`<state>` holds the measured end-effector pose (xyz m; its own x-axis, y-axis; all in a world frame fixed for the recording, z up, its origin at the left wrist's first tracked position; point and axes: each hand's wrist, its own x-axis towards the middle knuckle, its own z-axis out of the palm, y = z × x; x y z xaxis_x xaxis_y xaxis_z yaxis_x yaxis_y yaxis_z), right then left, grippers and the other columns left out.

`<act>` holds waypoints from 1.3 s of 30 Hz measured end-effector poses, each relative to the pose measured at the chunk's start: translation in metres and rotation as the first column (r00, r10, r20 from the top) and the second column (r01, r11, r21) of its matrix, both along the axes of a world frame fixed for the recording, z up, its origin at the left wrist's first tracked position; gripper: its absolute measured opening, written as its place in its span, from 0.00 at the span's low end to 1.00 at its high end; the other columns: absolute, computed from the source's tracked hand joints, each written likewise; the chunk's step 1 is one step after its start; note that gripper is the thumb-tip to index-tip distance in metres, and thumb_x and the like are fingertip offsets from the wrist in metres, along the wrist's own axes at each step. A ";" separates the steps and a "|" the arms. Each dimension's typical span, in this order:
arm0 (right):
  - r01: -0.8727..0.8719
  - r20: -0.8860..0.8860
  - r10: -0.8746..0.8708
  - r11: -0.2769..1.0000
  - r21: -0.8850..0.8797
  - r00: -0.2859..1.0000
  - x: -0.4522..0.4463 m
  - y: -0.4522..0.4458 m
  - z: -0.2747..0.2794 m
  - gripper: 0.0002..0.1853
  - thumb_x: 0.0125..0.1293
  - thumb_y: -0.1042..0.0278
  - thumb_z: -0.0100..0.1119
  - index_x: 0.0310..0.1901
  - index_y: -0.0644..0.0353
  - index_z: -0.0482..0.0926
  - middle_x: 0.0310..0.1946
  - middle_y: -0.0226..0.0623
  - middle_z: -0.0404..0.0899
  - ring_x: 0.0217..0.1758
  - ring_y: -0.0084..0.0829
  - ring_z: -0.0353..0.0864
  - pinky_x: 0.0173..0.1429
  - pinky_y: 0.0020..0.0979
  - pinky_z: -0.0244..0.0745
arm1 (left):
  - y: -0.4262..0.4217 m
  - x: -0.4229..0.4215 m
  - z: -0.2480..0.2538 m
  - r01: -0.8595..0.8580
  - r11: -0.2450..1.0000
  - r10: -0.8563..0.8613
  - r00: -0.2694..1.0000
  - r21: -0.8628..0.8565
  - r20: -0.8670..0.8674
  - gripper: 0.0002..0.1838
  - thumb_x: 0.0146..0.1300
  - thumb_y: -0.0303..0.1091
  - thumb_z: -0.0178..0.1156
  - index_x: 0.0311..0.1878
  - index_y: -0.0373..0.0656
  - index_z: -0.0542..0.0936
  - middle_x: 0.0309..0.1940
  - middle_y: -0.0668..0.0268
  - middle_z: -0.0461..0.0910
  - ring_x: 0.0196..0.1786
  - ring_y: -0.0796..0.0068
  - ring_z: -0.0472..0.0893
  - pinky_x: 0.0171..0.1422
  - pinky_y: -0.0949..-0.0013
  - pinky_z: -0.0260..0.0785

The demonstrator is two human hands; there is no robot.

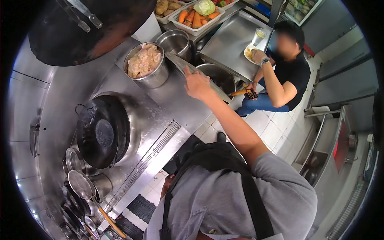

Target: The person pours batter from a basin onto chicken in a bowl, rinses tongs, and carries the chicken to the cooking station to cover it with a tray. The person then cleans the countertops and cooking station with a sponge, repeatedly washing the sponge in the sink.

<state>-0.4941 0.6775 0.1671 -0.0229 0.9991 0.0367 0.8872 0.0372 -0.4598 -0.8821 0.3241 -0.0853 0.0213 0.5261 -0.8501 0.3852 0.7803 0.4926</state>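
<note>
My right hand (198,85) is at the near edge of a long, flat metal lid (218,90), its fingers over the edge and gripping it. The lid is tilted beside an open steel pot (219,74) and partly covers it. Left of the hand, a steel pot (157,77) is heaped with pale raw meat (144,61). Behind them is another steel pot (174,39). My left hand is not visible; only a small patch of skin shows beside the dark apron.
A black wok (98,132) sits at the left, with strainers (81,185) below. Above hangs a large dark pan (92,36) with tongs (91,20). Carrots (196,19) fill a basket. A seated person (290,76) reaches toward a plate (249,51) on a steel table (230,44).
</note>
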 end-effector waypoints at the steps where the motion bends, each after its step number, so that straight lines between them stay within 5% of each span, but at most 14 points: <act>1: 0.002 -0.013 -0.001 0.997 0.076 1.000 0.005 -0.009 -0.001 0.39 0.62 0.65 0.63 0.72 0.66 0.57 0.57 0.59 0.74 0.60 0.56 0.75 0.63 0.52 0.72 | 0.002 0.001 -0.002 0.008 1.000 -0.008 1.000 -0.004 0.003 0.26 0.64 0.48 0.59 0.65 0.54 0.74 0.50 0.69 0.79 0.41 0.69 0.76 0.42 0.57 0.68; 4: -0.020 -0.137 0.071 0.939 0.342 0.988 0.038 -0.045 0.000 0.37 0.61 0.65 0.65 0.69 0.65 0.62 0.56 0.56 0.75 0.59 0.55 0.75 0.61 0.47 0.72 | 0.008 -0.002 -0.010 0.042 0.999 -0.042 0.999 -0.023 0.021 0.27 0.64 0.50 0.59 0.65 0.55 0.73 0.51 0.70 0.79 0.42 0.69 0.76 0.42 0.56 0.68; 6: -0.034 -0.149 0.088 0.944 0.328 0.985 0.066 -0.086 0.000 0.27 0.63 0.62 0.64 0.60 0.65 0.72 0.47 0.52 0.79 0.52 0.52 0.78 0.55 0.49 0.73 | 0.008 -0.006 -0.022 0.087 0.995 -0.085 0.996 -0.048 0.039 0.28 0.64 0.51 0.59 0.66 0.55 0.73 0.51 0.70 0.79 0.42 0.69 0.76 0.43 0.56 0.68; 11: -0.001 -0.042 -0.010 0.967 -0.256 0.999 0.145 -0.223 -0.125 0.15 0.64 0.60 0.61 0.41 0.66 0.78 0.39 0.51 0.81 0.48 0.53 0.80 0.52 0.49 0.75 | 0.012 -0.018 -0.071 0.286 0.949 -0.272 0.955 -0.133 0.115 0.29 0.64 0.54 0.59 0.66 0.56 0.73 0.53 0.71 0.78 0.43 0.69 0.75 0.44 0.55 0.68; 15: 0.194 0.125 -0.152 0.634 -0.749 0.980 0.184 -0.373 -0.243 0.20 0.62 0.55 0.63 0.44 0.65 0.81 0.48 0.56 0.82 0.57 0.52 0.79 0.61 0.47 0.74 | 0.046 -0.022 -0.114 0.422 0.891 -0.391 0.901 -0.166 0.189 0.30 0.64 0.57 0.59 0.67 0.57 0.72 0.54 0.72 0.78 0.44 0.69 0.75 0.45 0.54 0.68; 16: 0.219 0.114 -0.199 0.658 -0.720 0.973 0.191 -0.421 -0.289 0.18 0.62 0.59 0.61 0.46 0.65 0.82 0.44 0.54 0.84 0.50 0.47 0.85 0.56 0.44 0.78 | 0.058 -0.021 -0.123 0.431 0.886 -0.396 0.896 -0.174 0.201 0.30 0.64 0.57 0.59 0.67 0.58 0.72 0.55 0.72 0.78 0.44 0.69 0.75 0.45 0.53 0.68; 18: 0.202 -0.028 -0.444 0.461 -0.864 0.896 0.194 -0.480 -0.307 0.16 0.63 0.62 0.59 0.45 0.66 0.83 0.38 0.49 0.86 0.40 0.41 0.87 0.48 0.40 0.82 | 0.086 -0.011 -0.129 0.421 0.878 -0.387 0.904 -0.226 0.179 0.31 0.64 0.58 0.59 0.67 0.58 0.72 0.55 0.73 0.77 0.44 0.68 0.75 0.45 0.53 0.67; 19: 0.159 -0.077 -0.563 0.359 -0.920 0.823 0.192 -0.504 -0.317 0.15 0.63 0.63 0.58 0.44 0.66 0.83 0.35 0.46 0.86 0.35 0.37 0.88 0.43 0.38 0.83 | 0.096 0.025 -0.084 0.322 0.910 -0.314 0.947 -0.260 0.072 0.32 0.62 0.58 0.61 0.68 0.58 0.72 0.53 0.74 0.77 0.39 0.72 0.74 0.40 0.57 0.66; 20: 0.128 -0.132 -0.634 0.347 -0.929 0.762 0.191 -0.525 -0.316 0.13 0.64 0.65 0.56 0.39 0.67 0.83 0.27 0.38 0.84 0.24 0.29 0.86 0.31 0.33 0.81 | 0.114 0.049 -0.079 0.364 0.890 -0.368 0.929 -0.274 0.036 0.30 0.62 0.56 0.62 0.66 0.58 0.73 0.51 0.75 0.77 0.39 0.73 0.74 0.39 0.58 0.65; 21: 0.136 -0.111 -0.720 0.276 -0.952 0.685 0.193 -0.548 -0.328 0.12 0.65 0.65 0.55 0.36 0.65 0.82 0.27 0.35 0.84 0.24 0.27 0.85 0.28 0.32 0.80 | 0.122 0.066 -0.075 0.411 0.866 -0.428 0.904 -0.285 0.003 0.29 0.62 0.55 0.63 0.65 0.58 0.74 0.49 0.75 0.76 0.38 0.75 0.74 0.39 0.59 0.65; 25: 0.323 -0.318 -0.861 0.455 -0.830 0.396 0.172 -0.623 -0.373 0.11 0.63 0.68 0.54 0.35 0.68 0.83 0.25 0.37 0.83 0.23 0.28 0.85 0.27 0.31 0.79 | 0.145 0.127 -0.067 0.487 0.866 -0.488 0.872 -0.109 0.019 0.24 0.62 0.52 0.63 0.59 0.56 0.76 0.42 0.74 0.78 0.36 0.77 0.77 0.32 0.64 0.66; 27: 0.414 -0.351 -0.885 0.456 -0.788 0.306 0.152 -0.646 -0.399 0.12 0.62 0.68 0.55 0.36 0.70 0.83 0.26 0.41 0.84 0.23 0.29 0.85 0.29 0.34 0.80 | 0.159 0.125 -0.101 0.486 0.863 -0.488 0.872 -0.139 0.015 0.19 0.63 0.49 0.62 0.54 0.55 0.78 0.37 0.72 0.79 0.33 0.76 0.80 0.30 0.65 0.67; 31: 0.390 -0.084 -0.885 0.285 -0.876 0.458 0.154 -0.665 -0.392 0.16 0.58 0.66 0.56 0.42 0.67 0.85 0.33 0.51 0.85 0.36 0.45 0.87 0.49 0.39 0.81 | 0.175 0.183 -0.128 0.595 0.772 -0.624 0.777 -0.226 -0.084 0.12 0.64 0.44 0.61 0.47 0.53 0.79 0.32 0.71 0.79 0.30 0.72 0.81 0.30 0.65 0.69; 39: 0.713 -0.095 -0.986 0.166 -0.681 0.140 0.147 -0.695 -0.413 0.15 0.56 0.65 0.55 0.37 0.68 0.85 0.42 0.59 0.83 0.48 0.54 0.84 0.55 0.46 0.78 | 0.204 0.340 -0.168 0.938 0.329 -0.941 0.335 -0.108 0.040 0.12 0.65 0.42 0.60 0.48 0.50 0.79 0.33 0.69 0.80 0.30 0.71 0.81 0.30 0.63 0.70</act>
<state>-0.3470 -0.0178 -0.2464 0.7341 0.1899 -0.6519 -0.1655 -0.8811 -0.4430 -0.5425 0.5279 -0.2529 0.4254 0.0903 -0.9005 0.9047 -0.0693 0.4205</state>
